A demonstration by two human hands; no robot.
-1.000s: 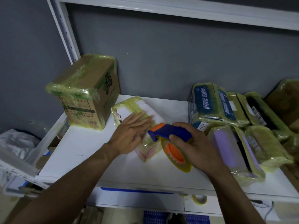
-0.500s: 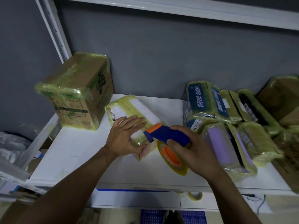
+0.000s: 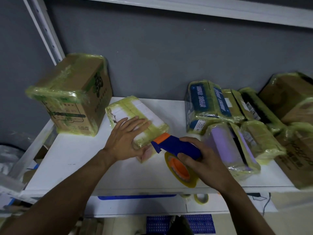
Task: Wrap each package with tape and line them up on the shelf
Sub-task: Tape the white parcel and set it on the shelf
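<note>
A flat white package (image 3: 135,112) banded with yellowish tape lies on the white shelf (image 3: 76,155) near its middle. My left hand (image 3: 126,138) rests flat on the package's near end, fingers straight. My right hand (image 3: 201,160) grips the blue handle of a tape dispenser (image 3: 176,146). The dispenser's orange nose touches the package's near right corner. Its tape roll (image 3: 182,168) with an orange core hangs below my palm.
A taped brown cardboard box (image 3: 72,94) stands at the shelf's left end by the upright post. Several taped packages (image 3: 225,119) crowd the right side, brown boxes (image 3: 291,106) beyond them. A spare tape roll (image 3: 201,198) lies on the lower level under the front edge.
My left hand has flattened and slid a little along the package top. The dispenser stays at the package's near right corner; the view has shifted slightly.
</note>
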